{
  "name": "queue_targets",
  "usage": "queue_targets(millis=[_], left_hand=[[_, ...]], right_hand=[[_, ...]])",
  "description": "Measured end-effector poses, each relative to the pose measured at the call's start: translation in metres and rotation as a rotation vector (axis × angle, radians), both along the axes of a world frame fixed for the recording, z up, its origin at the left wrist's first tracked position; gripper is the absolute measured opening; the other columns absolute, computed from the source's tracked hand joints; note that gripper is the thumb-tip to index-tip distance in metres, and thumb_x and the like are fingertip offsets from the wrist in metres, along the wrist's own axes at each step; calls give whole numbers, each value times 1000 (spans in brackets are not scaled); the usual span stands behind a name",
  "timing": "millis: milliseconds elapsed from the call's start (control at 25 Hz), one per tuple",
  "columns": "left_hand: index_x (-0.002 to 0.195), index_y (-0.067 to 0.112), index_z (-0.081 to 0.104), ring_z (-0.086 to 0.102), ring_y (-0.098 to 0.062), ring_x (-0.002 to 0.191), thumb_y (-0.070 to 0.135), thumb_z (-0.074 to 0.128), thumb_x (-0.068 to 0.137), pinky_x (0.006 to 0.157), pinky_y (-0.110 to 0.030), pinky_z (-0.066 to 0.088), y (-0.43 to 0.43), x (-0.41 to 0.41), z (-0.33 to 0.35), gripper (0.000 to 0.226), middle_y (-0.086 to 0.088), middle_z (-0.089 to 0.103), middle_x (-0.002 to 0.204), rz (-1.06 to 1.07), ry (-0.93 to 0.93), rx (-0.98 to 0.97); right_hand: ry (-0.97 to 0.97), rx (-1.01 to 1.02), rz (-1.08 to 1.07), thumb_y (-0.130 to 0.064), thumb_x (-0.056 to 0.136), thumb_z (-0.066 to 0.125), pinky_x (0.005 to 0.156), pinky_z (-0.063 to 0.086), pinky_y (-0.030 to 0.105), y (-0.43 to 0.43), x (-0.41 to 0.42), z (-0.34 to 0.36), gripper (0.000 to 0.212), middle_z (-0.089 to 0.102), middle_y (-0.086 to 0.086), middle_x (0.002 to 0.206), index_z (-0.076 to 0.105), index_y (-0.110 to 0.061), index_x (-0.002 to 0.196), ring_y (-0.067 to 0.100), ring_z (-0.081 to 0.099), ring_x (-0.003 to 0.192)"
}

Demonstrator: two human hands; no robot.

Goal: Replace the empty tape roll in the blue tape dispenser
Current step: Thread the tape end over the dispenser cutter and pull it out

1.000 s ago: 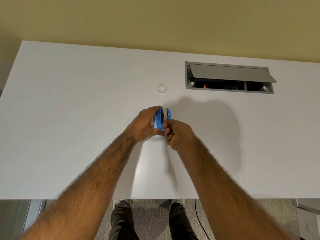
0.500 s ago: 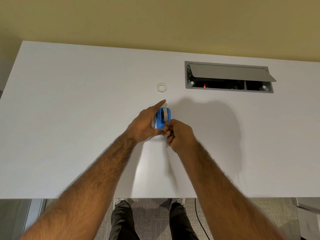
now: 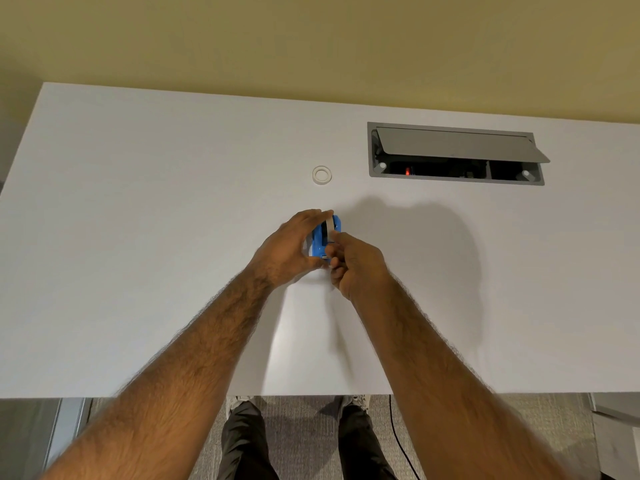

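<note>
The blue tape dispenser [image 3: 320, 241] stands on the white table [image 3: 138, 237] at the middle, with a tape roll seated in it. My left hand [image 3: 287, 245] wraps around its left side, fingers curled over the top. My right hand [image 3: 353, 261] presses against its right front, thumb and forefinger pinched at the tape near the front end. A small clear ring, the bare tape core [image 3: 321, 174], lies flat on the table beyond the dispenser, apart from both hands. Most of the dispenser's body is hidden by my hands.
An open grey cable hatch [image 3: 453, 174] with its raised lid is set into the table at the back right. A yellow wall rises behind the table. Below the near table edge are my legs and a black cable on the carpet.
My left forefinger, pointing out over the dispenser half a second ago, has curled back over its top. My right hand's fingers have moved up along the dispenser's front.
</note>
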State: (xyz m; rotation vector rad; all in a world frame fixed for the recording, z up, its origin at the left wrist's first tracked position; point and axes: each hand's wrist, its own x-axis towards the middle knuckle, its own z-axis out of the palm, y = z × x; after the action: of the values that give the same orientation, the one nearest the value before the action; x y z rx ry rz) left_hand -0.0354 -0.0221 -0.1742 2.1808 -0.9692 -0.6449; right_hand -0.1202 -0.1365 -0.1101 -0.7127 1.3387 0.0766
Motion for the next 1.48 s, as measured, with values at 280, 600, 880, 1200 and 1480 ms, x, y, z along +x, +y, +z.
queue_targets(millis=[280,600,880,1200,1480], left_hand=[[148,35,36,46,-19,134,47,80,75,109,-46,44,0,0,2,86,4,43,152,0,3,-11],[149,38,32,48,-17,132,54,78,73,110,-39,42,1,1,-5,91,6,46,151,34,14,0],[151,37,28,46,-20,132,55,81,70,108,-42,41,2,3,-10,99,7,45,152,58,29,50],[151,36,29,45,-18,133,53,82,70,109,-41,41,2,2,-11,98,8,43,153,65,9,55],[151,34,30,45,-19,135,53,83,70,110,-42,39,0,3,-11,99,5,43,154,68,11,65]], right_hand=[[35,21,-49,-8,88,63,33,38,14,2,8,-2,17,63,8,67,67,0,101,7,47,34],[32,12,-100,-9,87,62,34,39,14,6,10,-5,20,65,10,70,66,-1,105,8,50,31],[51,-34,-113,-6,82,62,38,43,16,13,5,-4,15,63,9,63,67,-1,95,9,49,36],[39,-57,-121,-9,78,61,41,43,18,29,-18,-13,11,64,2,51,70,-6,84,9,52,39],[-128,-84,-109,-18,82,68,51,49,22,43,-38,-26,14,67,6,69,71,-10,93,13,57,53]])
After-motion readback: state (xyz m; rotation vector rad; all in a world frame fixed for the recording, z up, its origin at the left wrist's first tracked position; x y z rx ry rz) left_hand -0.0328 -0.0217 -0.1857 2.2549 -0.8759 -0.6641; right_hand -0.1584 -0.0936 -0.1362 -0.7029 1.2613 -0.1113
